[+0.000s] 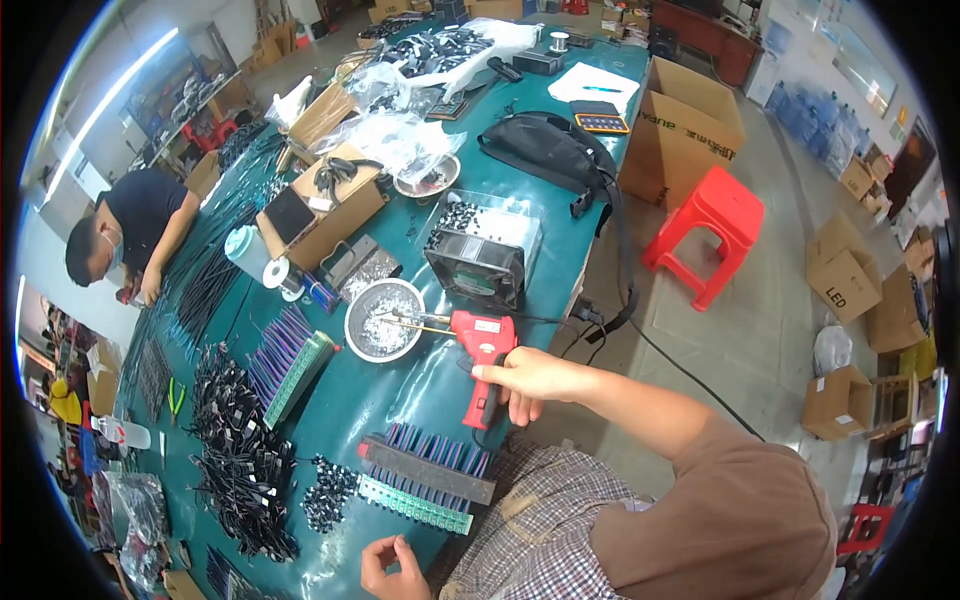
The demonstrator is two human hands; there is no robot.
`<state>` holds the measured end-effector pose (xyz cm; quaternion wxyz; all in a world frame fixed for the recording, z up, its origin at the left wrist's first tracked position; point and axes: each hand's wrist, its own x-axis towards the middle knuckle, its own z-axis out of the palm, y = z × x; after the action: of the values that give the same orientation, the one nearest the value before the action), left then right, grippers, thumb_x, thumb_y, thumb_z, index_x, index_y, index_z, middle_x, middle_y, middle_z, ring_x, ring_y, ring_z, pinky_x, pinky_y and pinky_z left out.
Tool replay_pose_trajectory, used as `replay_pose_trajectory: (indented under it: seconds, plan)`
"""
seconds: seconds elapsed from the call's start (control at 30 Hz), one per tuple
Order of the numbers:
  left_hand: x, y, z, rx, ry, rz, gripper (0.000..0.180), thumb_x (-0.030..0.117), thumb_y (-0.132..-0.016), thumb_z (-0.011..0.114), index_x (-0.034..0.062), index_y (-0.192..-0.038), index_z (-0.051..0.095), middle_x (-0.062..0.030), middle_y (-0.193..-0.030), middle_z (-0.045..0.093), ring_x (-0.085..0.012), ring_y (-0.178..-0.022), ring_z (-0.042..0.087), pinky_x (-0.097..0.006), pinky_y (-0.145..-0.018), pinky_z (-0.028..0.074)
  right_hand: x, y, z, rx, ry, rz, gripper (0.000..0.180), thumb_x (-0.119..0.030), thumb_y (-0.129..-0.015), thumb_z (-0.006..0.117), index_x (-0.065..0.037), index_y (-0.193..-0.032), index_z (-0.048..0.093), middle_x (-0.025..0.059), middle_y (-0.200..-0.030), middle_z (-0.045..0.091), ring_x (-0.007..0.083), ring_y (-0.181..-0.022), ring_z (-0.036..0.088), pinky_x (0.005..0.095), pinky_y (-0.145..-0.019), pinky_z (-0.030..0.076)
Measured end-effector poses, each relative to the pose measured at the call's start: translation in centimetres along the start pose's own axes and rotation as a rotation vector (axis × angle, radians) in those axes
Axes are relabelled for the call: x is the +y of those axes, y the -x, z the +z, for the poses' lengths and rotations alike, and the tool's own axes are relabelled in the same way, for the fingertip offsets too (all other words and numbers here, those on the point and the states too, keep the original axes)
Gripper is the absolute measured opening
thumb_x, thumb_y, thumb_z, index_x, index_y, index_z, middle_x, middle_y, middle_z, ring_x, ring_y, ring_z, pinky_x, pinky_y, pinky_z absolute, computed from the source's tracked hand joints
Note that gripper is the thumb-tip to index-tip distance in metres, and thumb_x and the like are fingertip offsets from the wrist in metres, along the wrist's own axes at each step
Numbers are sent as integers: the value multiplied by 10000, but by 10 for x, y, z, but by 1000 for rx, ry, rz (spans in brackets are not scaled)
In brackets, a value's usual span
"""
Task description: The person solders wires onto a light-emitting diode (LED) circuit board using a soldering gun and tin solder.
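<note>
My right hand [530,380] grips the handle of a red soldering gun [484,345]. Its thin metal tip points left, over a round bowl [352,335] holding silvery-white scraps. Close to the table's near edge is my left hand [393,572], loosely curled, with its thumb apart from the fingers and nothing visible in it. Just beyond that hand lies a strip of green circuit boards [415,505], with purple-and-dark wires behind it and a dark bar [425,468] across them. Small black parts [328,492] are heaped to its left.
A big pile of black cables [240,460] lies left of a second green board strip [300,383]. Behind the bowl stand a black-framed fan-like box [475,268] and a cardboard box [325,220]. A red stool [708,235] stands right. Another person [140,225] works at the far left.
</note>
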<state>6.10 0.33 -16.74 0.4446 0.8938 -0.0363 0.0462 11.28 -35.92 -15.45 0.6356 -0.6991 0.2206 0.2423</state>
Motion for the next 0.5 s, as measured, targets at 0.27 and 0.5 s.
replay_pose_trajectory:
  seconds: [0.27,0.5]
  plan:
    - [7,-1,0,43,-88,49,92,45,-873,725,-20,-927,688,-102,-827,672,-175,-719,618,-317,-685,530,-54,63,-13,145,441,-266,518,-442,-970,582,-4,-696,623,95,-617,652,186,-541,663,334,-554,524]
    - [3,-3,-1,54,-16,-17,80,42,-874,721,-14,-908,675,-92,-826,671,-171,-731,624,-312,-697,532,-86,6,-188,1457,363,-622,473,-365,-772,800,-33,-1063,630,154,-1063,691,245,-891,692,377,-776,539]
